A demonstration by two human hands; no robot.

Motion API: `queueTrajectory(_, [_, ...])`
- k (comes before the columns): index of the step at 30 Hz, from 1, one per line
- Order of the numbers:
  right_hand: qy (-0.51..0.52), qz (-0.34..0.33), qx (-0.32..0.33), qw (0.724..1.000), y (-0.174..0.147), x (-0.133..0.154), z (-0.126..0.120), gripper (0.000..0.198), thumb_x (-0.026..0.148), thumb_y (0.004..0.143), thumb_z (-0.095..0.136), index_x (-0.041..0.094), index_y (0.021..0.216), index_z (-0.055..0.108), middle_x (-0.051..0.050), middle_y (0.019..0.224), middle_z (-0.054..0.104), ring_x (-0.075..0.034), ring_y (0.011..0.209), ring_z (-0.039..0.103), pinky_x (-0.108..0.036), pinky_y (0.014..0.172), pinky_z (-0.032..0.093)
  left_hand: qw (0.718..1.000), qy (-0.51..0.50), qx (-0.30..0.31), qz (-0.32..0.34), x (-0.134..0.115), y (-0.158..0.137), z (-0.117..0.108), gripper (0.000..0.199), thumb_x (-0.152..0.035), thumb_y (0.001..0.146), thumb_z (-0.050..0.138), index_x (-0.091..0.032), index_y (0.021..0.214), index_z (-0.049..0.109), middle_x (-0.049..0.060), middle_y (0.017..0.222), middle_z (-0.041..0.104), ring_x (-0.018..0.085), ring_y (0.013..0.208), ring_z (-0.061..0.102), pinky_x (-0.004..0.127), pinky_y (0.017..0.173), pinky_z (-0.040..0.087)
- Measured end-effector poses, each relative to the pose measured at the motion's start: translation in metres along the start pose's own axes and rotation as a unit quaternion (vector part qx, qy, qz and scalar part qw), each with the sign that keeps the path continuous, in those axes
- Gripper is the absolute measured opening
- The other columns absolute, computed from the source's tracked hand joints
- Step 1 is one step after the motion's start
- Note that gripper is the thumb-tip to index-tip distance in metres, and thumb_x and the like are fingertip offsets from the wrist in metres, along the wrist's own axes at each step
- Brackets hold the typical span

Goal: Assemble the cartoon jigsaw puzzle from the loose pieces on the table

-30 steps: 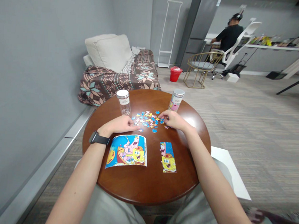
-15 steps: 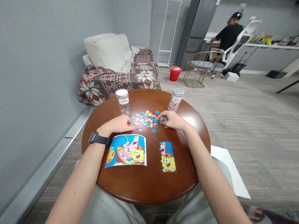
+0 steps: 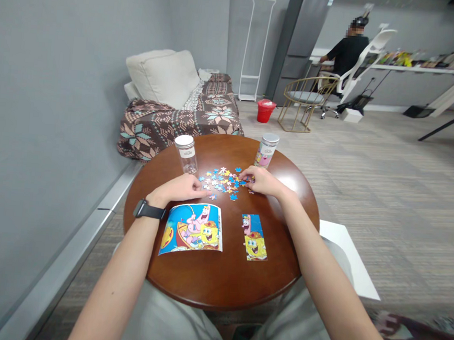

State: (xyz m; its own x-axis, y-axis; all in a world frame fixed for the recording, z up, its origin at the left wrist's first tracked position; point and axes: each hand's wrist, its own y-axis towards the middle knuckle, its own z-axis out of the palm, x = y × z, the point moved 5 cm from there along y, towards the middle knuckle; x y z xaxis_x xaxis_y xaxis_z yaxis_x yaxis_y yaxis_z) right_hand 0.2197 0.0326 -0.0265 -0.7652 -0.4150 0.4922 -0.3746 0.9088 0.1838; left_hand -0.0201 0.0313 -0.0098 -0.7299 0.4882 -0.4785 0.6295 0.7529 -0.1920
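Observation:
Loose jigsaw puzzle pieces in blue, yellow and pink lie scattered at the table's middle. At their left edge rests my left hand, thumb stretched toward the nearest pieces and nothing seen in it. Bent over the right side of the pile, my right hand has its fingers apart, with the tips by a blue piece. Closer to me lies a slightly curled cartoon picture sheet. To its right is a joined strip of puzzle showing a yellow and a pink figure.
A clear jar with a white-topped lid stands beyond my left hand, and a printed jar beyond my right, both on the round brown table. Farther off are a covered sofa, a red bin and a seated person.
My right fingers have shifted very slightly over the pieces. My left hand, the sheet and the joined strip stay as they were.

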Motion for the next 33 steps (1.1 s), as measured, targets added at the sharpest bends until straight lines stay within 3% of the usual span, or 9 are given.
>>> queueTrajectory(10, [0.006, -0.021, -0.003, 1.000, 0.0015, 0.0004, 0.0021, 0.017, 0.011, 0.075, 0.071, 0.017, 0.091, 0.074, -0.007, 0.094, 0.069, -0.019, 0.085, 0.065, -0.029, 0.081, 0.050, 1.000, -0.006, -0.001, -0.003, 0.0008, 0.0005, 0.0001, 0.053, -0.059, 0.076, 0.056, -0.019, 0.050, 0.034, -0.004, 0.052, 0.028, 0.010, 0.051, 0.024, 0.029, 0.052, 0.015])
queueTrajectory(21, [0.022, -0.003, 0.013, 1.000, 0.0014, 0.0016, 0.0037, 0.028, 0.000, 0.071, 0.064, 0.014, 0.093, 0.073, -0.005, 0.090, 0.069, -0.016, 0.079, 0.063, -0.025, 0.074, 0.049, 1.000, -0.008, -0.004, -0.004, -0.0007, 0.0000, -0.0002, 0.054, -0.061, 0.076, 0.057, -0.019, 0.049, 0.036, -0.004, 0.051, 0.028, 0.009, 0.051, 0.024, 0.029, 0.051, 0.016])
queueTrajectory(33, [-0.002, 0.001, 0.004, 1.000, -0.0001, 0.0048, -0.0020, 0.027, 0.005, 0.068, 0.070, 0.014, 0.093, 0.074, -0.002, 0.081, 0.061, -0.013, 0.072, 0.057, -0.022, 0.068, 0.044, 1.000, 0.003, -0.005, -0.001, -0.0010, 0.0005, -0.0001, 0.054, -0.061, 0.077, 0.055, -0.019, 0.049, 0.036, -0.004, 0.051, 0.028, 0.009, 0.051, 0.024, 0.029, 0.052, 0.016])
